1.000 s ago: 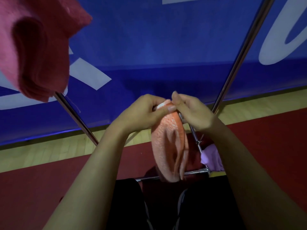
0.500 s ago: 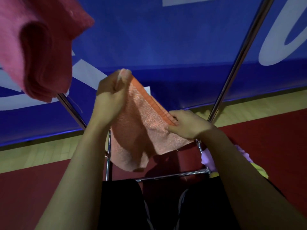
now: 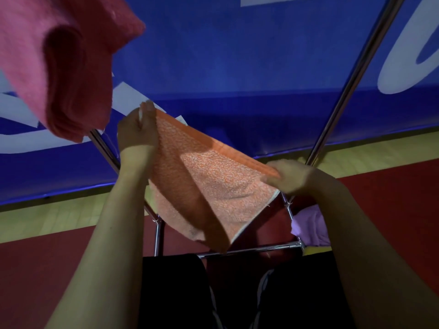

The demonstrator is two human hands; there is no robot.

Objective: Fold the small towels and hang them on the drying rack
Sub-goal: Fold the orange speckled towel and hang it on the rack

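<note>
1. Orange towel (image 3: 209, 186): held in the air in front of the person, spread open, lower part hanging loose. Top hem slants from upper left down to lower right; that hem is the long axis.
2. Left hand (image 3: 137, 131): closed in a pinch on the upper-left corner, the higher of the two.
3. Right hand (image 3: 288, 178): closed on the lower-right corner, lower and nearer the body. The towel stretches taut between the two hands.
4. Judgement: the next fold likely calls for bringing the corners together along that hem.
5. Drying rack (image 3: 344, 96): metal rods run behind and below the towel; whether they touch it, cannot tell.
6. Pink towel (image 3: 69, 67): folded, already hung, upper left.
7. Purple cloth (image 3: 308, 224): low right, beside the rack.
</note>
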